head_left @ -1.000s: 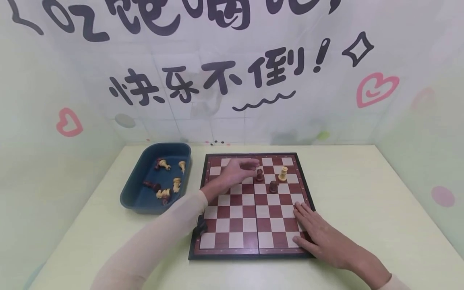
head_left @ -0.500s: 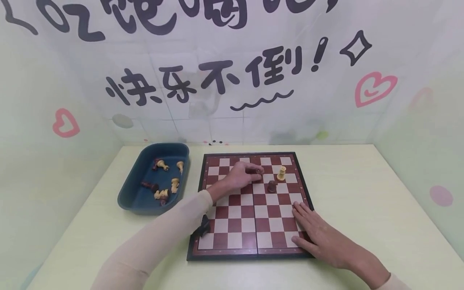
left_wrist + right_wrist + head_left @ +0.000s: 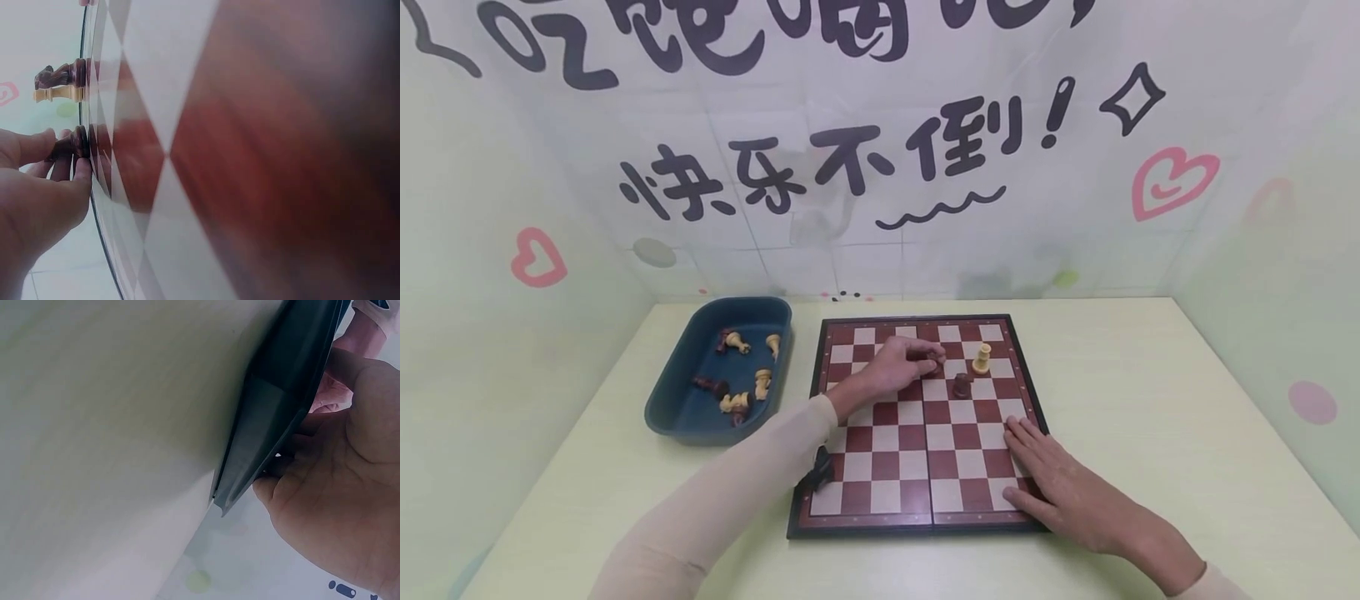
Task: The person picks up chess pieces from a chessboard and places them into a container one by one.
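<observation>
Thumb and fingers of my left hand [image 3: 897, 364] pinch a dark chess piece [image 3: 80, 142] near the board's far side. Its base meets the squares, and the fingers cover most of its upper part. My right hand [image 3: 1060, 492] rests with fingers extended over the right edge of the chessboard [image 3: 917, 462]. In the right wrist view that palm [image 3: 350, 487] lies against the board's black side. A dark knight [image 3: 962, 385] stands just right of the pinched piece. Behind it to the right is an upright cream chess piece [image 3: 982, 358] with a flared top.
A blue tray [image 3: 662, 408] left of the board holds several cream and dark chess pieces lying on their sides. At the board's left edge a black object [image 3: 821, 471] sits beside the left sleeve. A printed backdrop [image 3: 857, 267] rises behind the table.
My left hand has moved slightly right and toward me, and its fingers have closed round the dark chess piece. The right hand stays on the board's edge. The head view has shifted slightly.
</observation>
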`<state>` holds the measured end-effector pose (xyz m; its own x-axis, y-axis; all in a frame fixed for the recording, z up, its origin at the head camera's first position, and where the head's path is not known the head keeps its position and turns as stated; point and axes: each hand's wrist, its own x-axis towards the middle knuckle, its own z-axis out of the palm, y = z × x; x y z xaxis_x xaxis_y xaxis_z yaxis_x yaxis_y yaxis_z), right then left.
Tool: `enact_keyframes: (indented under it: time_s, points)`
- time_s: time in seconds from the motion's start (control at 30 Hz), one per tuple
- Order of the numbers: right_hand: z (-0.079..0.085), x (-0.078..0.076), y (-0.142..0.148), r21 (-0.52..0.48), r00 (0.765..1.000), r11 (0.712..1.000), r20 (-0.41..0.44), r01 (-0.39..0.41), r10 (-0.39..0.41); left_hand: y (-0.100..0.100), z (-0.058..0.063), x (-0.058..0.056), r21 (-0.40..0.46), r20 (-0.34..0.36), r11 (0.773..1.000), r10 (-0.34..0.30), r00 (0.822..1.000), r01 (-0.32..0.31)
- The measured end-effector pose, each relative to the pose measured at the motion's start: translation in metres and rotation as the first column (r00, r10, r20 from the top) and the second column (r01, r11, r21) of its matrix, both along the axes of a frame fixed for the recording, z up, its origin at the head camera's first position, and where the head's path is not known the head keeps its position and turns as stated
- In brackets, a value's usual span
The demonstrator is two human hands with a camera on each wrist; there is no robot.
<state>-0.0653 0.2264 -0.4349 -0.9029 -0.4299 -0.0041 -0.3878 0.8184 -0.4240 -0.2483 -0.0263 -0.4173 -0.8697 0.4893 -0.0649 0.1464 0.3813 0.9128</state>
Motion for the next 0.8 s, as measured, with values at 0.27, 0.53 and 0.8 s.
enact_keyframes:
  time_s: [0.27,0.53,0.8]
  points:
    - [0.0,0.001,-0.001,0.008,1.0,1.0,-0.018,-0.006,0.007,-0.005,0.006,-0.001,0.045,-0.005,0.999,0.001,1.0,-0.001]
    - [0.001,0.0,-0.001,0.002,1.0,1.0,-0.025,-0.012,0.012,-0.01,0.009,-0.004,0.035,-0.015,0.999,0.019,1.0,-0.019]
    - [0.003,0.0,-0.001,-0.001,1.0,1.0,0.0,0.0,0.0,-0.016,0.009,-0.002,0.06,-0.008,0.998,0.02,1.0,-0.02]
